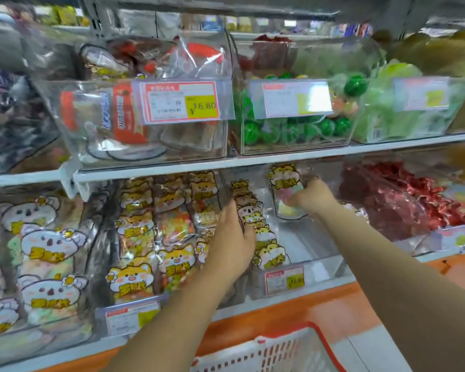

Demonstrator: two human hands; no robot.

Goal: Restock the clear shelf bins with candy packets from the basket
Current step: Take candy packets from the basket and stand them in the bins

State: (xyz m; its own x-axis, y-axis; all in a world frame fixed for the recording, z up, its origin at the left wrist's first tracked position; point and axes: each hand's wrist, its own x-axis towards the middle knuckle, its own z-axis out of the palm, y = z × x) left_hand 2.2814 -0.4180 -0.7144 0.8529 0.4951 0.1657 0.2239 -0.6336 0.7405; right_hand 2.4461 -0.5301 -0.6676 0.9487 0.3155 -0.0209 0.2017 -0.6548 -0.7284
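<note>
Basket (266, 350) contents unseen. Right hand (313, 197) pinches a packet (286, 189); left hand (232, 237) braces the row (263, 237) with flat fingers (230, 210), bin (306, 245) beside them seemingly half filled.

Single view, worn on my head: faces forward and slightly down at the shelving, near enough that the clear bins (317, 237) fill the frame edge to edge. White shelf rail (172, 167) crosses mid-frame, one bin row above, one below; basket (320, 331) rim at bottom centre. My left hand (234, 237) and right hand (312, 197) reach up from the lower edge toward centre; wide lens, blurred toward the edges.
</note>
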